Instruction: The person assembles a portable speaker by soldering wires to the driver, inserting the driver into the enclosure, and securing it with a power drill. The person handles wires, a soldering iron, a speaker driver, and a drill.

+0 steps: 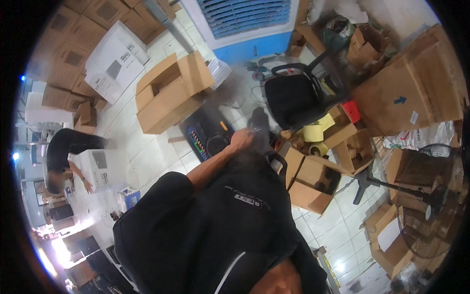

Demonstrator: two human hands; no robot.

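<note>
Though near black panel (205, 125), left hand (240, 140), finger state unclear, open white tiles (152, 161) past panel's left edge

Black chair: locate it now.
In the head view, the black chair is right of upper centre, below and right of the blue-and-white louvred unit and left of the large brown carton.

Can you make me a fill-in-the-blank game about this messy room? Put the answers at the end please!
1. The grip near the middle of the picture is the person's ____ one.
2. The chair has a seat coloured ____.
3. At the top, the big slatted machine has slats coloured ____.
4. The large cardboard box on the right has a blue ____ printed on its side.

Missing words: left; black; blue; arrow.
</note>
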